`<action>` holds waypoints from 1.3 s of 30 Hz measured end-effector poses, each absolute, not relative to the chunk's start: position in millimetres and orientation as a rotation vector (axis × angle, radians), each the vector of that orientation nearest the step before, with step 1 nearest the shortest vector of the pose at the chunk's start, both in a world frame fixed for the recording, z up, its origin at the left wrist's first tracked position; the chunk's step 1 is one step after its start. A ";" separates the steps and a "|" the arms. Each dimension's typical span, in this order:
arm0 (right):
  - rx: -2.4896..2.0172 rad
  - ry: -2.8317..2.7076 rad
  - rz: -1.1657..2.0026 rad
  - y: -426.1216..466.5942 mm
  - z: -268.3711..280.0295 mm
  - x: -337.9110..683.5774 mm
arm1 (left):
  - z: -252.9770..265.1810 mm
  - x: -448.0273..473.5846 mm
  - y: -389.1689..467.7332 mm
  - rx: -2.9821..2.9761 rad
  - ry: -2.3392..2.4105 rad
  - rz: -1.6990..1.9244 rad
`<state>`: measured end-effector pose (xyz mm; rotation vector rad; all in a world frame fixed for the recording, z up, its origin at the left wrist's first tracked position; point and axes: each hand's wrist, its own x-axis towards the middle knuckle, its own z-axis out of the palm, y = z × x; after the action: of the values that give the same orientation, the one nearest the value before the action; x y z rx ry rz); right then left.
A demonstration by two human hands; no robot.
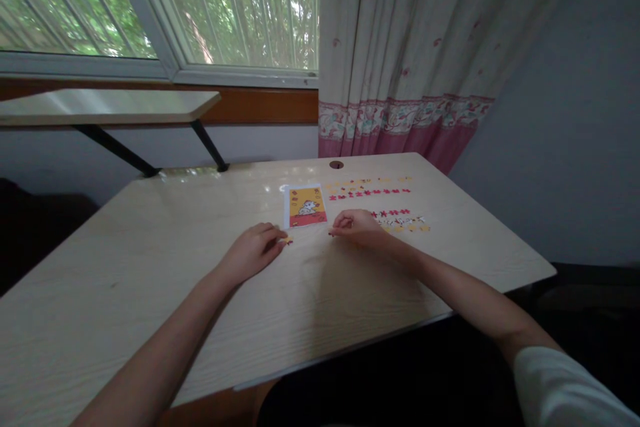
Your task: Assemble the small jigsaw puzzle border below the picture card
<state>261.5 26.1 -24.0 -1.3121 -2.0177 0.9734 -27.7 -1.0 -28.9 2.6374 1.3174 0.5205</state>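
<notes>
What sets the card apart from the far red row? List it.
- The card is one whole sheet; the far red row is many small separate pieces.
- The card carries a yellow-and-red picture with a white animal; the far red row looks mostly plain red.
- The card is a broad rectangle; the far red row is a thin line running to its right.

Shared: both lie on the table and show red.

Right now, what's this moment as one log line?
left hand touching yellow piece; right hand pinching small piece; picture card on desk; puzzle-piece rows right of card
</notes>
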 end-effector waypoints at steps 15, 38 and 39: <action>-1.258 -2.415 0.335 25.2 -25.9 276.5 | -27.0 -26.3 -1.5 2.629 1.316 0.557; -1.232 -2.487 0.333 26.0 -26.2 274.3 | -23.9 -26.7 -2.1 2.634 1.351 0.532; -1.236 -2.485 0.327 26.0 -26.8 274.3 | -24.0 -26.9 -2.1 2.639 1.344 0.532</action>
<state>274.3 26.0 -26.8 -1.2356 -2.4848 0.3269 -26.9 -2.1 -24.0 2.6390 1.3437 0.5316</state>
